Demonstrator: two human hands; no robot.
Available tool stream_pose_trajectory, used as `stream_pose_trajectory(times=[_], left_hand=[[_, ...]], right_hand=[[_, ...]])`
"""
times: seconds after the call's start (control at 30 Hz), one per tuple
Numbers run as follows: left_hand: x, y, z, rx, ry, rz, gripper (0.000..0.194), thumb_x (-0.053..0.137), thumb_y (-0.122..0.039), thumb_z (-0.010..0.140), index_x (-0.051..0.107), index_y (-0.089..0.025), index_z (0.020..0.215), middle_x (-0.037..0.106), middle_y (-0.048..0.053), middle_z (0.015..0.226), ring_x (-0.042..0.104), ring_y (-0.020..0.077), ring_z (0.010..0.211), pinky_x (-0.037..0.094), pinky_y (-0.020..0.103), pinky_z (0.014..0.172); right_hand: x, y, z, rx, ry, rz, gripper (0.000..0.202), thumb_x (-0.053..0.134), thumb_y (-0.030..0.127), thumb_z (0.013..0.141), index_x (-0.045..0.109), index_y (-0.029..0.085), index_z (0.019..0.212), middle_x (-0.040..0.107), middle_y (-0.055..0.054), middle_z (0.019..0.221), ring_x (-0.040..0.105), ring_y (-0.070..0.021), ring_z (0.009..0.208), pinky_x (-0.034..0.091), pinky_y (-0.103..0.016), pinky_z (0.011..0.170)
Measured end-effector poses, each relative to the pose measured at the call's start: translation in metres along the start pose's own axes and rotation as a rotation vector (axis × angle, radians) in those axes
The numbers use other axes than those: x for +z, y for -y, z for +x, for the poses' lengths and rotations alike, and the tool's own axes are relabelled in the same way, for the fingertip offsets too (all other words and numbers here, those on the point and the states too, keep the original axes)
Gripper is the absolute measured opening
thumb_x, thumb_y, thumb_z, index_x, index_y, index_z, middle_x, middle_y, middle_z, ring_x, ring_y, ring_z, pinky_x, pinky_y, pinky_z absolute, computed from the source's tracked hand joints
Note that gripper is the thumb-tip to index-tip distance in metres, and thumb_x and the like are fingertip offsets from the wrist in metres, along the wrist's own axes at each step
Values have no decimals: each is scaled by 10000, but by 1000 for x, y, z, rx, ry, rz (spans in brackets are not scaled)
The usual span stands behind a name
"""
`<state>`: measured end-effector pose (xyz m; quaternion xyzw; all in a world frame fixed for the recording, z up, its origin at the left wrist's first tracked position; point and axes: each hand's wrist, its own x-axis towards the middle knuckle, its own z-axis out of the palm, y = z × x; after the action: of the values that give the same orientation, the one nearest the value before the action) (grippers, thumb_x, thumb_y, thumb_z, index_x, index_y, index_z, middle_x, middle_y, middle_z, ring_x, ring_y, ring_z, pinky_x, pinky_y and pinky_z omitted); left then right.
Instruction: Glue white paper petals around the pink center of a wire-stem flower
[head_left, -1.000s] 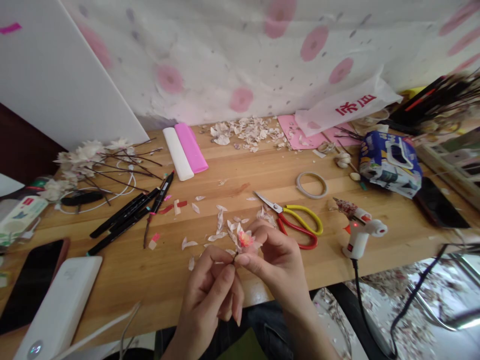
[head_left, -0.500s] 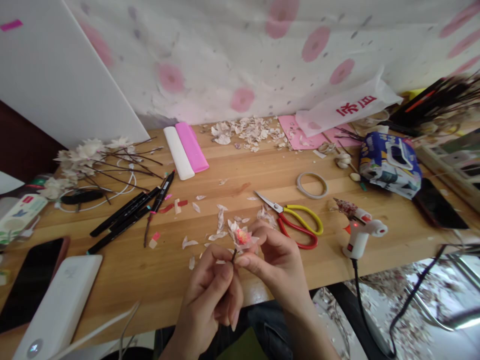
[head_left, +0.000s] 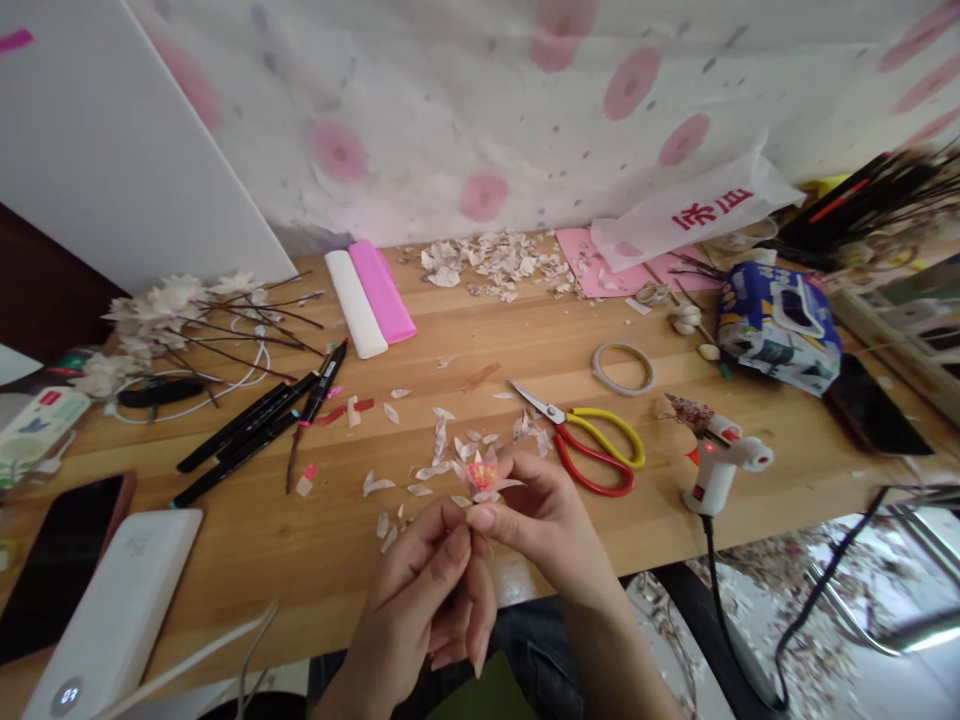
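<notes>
A small flower (head_left: 482, 474) with pale pink petals and a red-orange centre stands upright at the near middle of the wooden table (head_left: 450, 400). My left hand (head_left: 435, 580) is closed just below it, thumb and fingers pinched at the stem, which is mostly hidden by the fingers. From the right, my right hand (head_left: 536, 515) pinches the base of the flower with thumb and forefinger. Loose petals (head_left: 441, 440) lie on the wood beyond my hands. Scissors (head_left: 592, 435) with red and yellow handles rest open to the right.
A glue gun (head_left: 716, 465), tape roll (head_left: 623, 369) and wipes pack (head_left: 780, 325) are on the right. Black markers (head_left: 262, 425), a power bank (head_left: 124, 610), a phone (head_left: 64, 560) and white flowers (head_left: 161, 315) lie left. Petal scraps (head_left: 495, 262) are heaped at the back.
The flower has turned, so its petals spread more visibly upward. My hands have come closer together around the stem, which shows less.
</notes>
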<state>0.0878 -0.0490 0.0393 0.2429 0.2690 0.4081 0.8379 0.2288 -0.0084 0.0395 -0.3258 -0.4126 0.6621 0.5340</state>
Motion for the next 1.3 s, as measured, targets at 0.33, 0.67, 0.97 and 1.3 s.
stream_pose_trajectory(times=[0.33, 0.67, 0.97, 1.3], left_hand=[[-5, -3, -2, -18, 19, -18, 239, 581, -425, 999, 666, -208, 946, 606, -72, 464, 210, 18, 298, 186, 85, 307], [-16, -6, -2, 107, -61, -9, 222, 572, -401, 1006, 628, -227, 881, 581, -86, 449, 185, 24, 300, 149, 113, 316], [25, -28, 16, 291, -513, 312, 412, 796, -549, 805, 609, -182, 797, 662, -42, 592, 379, 5, 372, 280, 116, 400], [50, -39, 47, 650, -720, 697, 356, 774, -541, 814, 706, -195, 764, 717, 11, 683, 609, 134, 597, 567, 237, 641]], right_hand=[[-2, -13, 2, 276, 146, 328, 216, 924, 321, 702, 754, 247, 812, 707, 47, 757, 598, -80, 587, 511, -200, 582], [-19, -18, -8, 149, -70, 21, 203, 830, 466, 815, 829, 262, 813, 748, -11, 746, 630, -116, 688, 493, -219, 670], [-54, -6, -21, -42, -164, -128, 194, 831, 325, 826, 744, 221, 687, 634, 9, 675, 541, -126, 666, 419, -234, 646], [-84, 23, -11, -176, -281, -365, 501, 580, 533, 967, 469, 205, 606, 453, 12, 618, 433, -146, 613, 355, -272, 585]])
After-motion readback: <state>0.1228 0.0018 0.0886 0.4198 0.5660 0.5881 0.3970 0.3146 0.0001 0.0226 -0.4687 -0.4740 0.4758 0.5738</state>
